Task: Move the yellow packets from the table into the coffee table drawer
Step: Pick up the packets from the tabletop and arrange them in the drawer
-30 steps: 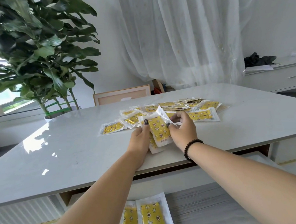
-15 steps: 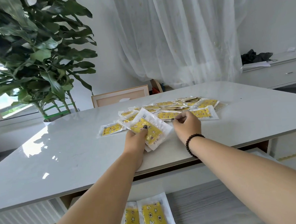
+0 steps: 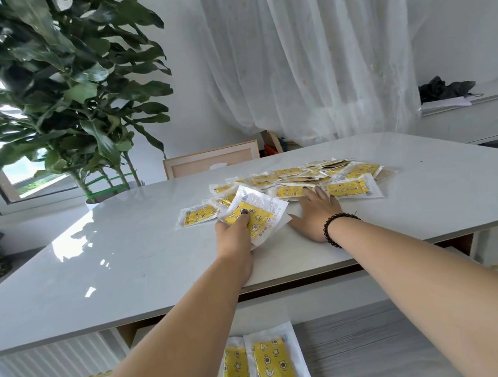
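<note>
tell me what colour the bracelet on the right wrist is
Black: a string of dark round beads just behind the right hand, shown in the head view.

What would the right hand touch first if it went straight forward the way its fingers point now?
Most likely the yellow packet lying flat just beyond the right hand. Its fingers are spread flat on the table and already reach that packet's near edge; whether they touch it is unclear.

There is only one view, from a camera worn on the person's head. It looks forward and down across the near edge of the table [image 3: 129, 254], close enough that both forearms fill the lower frame, with the curtain [image 3: 307, 68] behind.
</note>
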`<state>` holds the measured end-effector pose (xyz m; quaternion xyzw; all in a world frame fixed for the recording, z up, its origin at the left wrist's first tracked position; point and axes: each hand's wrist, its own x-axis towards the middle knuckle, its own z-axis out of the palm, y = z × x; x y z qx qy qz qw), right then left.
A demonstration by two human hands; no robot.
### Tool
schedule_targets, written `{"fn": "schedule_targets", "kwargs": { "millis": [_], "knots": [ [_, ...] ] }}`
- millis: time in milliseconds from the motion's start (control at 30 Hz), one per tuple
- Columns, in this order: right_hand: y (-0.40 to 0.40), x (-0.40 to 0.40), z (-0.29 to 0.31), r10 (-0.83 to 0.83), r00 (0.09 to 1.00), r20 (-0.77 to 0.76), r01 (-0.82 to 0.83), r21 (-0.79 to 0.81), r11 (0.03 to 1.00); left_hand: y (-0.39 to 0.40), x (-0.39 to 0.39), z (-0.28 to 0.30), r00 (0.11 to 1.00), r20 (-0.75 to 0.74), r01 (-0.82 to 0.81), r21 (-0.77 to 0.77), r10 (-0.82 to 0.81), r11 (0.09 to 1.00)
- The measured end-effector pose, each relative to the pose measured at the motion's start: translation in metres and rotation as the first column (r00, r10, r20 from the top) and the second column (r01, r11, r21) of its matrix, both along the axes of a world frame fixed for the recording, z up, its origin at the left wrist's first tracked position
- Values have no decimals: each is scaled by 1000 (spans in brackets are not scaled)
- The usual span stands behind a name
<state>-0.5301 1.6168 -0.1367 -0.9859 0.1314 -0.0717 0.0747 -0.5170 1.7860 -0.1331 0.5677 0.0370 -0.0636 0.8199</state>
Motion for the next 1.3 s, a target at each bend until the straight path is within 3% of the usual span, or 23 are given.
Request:
{"fn": "schedule_targets", "kwargs": {
  "millis": [100, 267, 400, 500, 600, 700, 800, 933, 1167, 1300],
  "knots": [
    [2, 0, -2, -25, 999, 43, 26, -16, 1000, 0, 0, 0, 1000, 7, 7, 11, -7, 1000],
    [7, -17, 4, -20, 930, 368, 46, -64, 997, -1, 1, -1, 1000, 21, 13, 28, -14, 1000],
    [6, -20, 7, -15, 890, 457, -9, 50, 999, -1, 1, 0, 999, 32, 25, 16, -25, 1000],
    [3, -16, 3, 117, 949, 291, -125, 11, 992, -1, 0, 0, 999, 36, 20, 12, -20, 1000],
    [1, -10, 1, 81, 990, 118, -86, 40, 995, -2, -2, 1, 999, 44, 12, 4, -12, 1000],
    [3, -10, 2, 5, 970, 242, -27, 87, 996, -2, -3, 1, 999, 45, 11, 2, -11, 1000],
    [2, -13, 2, 39, 949, 314, -81, 124, 989, -1, -2, 1, 999, 37, 23, 7, -23, 1000],
    [-2, -10, 3, 48, 991, 124, -85, 310, 947, -1, -1, 2, 999, 41, 30, 7, -30, 1000],
    [-7, -8, 27, 46, 993, -107, -9, 324, 946, -2, -2, 2, 998, 47, 43, 15, -43, 999],
    [-4, -14, 50, 5, 970, -245, 41, 182, 982, -1, -2, 2, 998, 48, 44, 13, -45, 999]
  ]
}}
